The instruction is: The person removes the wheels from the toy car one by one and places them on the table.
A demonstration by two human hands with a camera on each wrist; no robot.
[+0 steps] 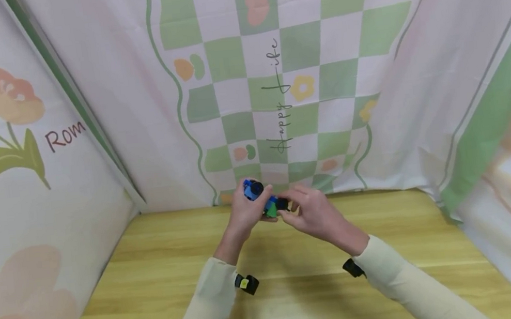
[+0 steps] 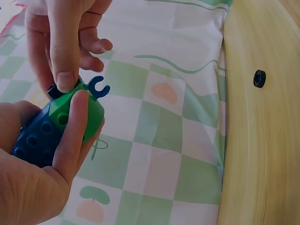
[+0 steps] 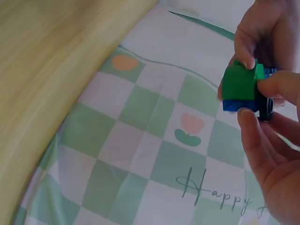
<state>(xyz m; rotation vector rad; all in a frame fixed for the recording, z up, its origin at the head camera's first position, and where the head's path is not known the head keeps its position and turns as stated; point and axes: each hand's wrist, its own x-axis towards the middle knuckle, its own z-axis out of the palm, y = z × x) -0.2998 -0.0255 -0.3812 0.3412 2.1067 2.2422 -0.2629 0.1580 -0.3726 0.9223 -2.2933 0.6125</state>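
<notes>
My left hand (image 1: 241, 212) grips a toy vehicle of blue and green building blocks (image 2: 84, 110), raised above the table. A black wheel (image 1: 257, 188) shows on its blue end in the head view. At the green end, my right hand (image 1: 316, 214) pinches another black wheel (image 3: 267, 108) against the vehicle's side with thumb and fingertips. A blue hook-shaped piece (image 2: 99, 87) sticks out beyond the green block in the left wrist view. Fingers partly hide the wheel and the blocks; whether the wheel is seated cannot be seen.
A loose black wheel (image 2: 259, 78) is on the wooden table (image 1: 288, 291) in the left wrist view. Behind the hands hangs a green-and-white checked cloth (image 1: 267, 90); a printed cloth (image 1: 23, 220) stands at the left. Each wrist carries a small black camera (image 1: 250, 284).
</notes>
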